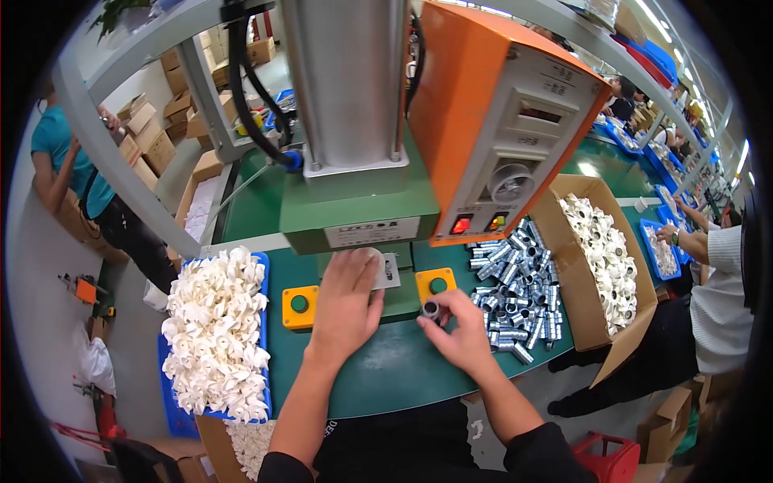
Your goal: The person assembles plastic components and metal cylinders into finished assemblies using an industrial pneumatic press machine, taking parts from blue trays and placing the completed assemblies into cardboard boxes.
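My left hand (346, 302) reaches under the green press (358, 213), its fingers closed over a white plastic part (369, 256) at the press bed. My right hand (463, 330) pinches a small silver metal sleeve (431, 310) just right of the press base, in front of the right yellow button box (436, 283). A heap of the same silver sleeves (515, 286) lies on the green table to the right. A blue tray heaped with white plastic parts (216, 334) stands to the left of my left hand.
A second yellow button box (299, 306) sits left of the press. An orange control box (503, 121) hangs above. A cardboard box of white parts (604, 258) stands right. One person stands at the left (88, 189), another sits at the right (717, 298).
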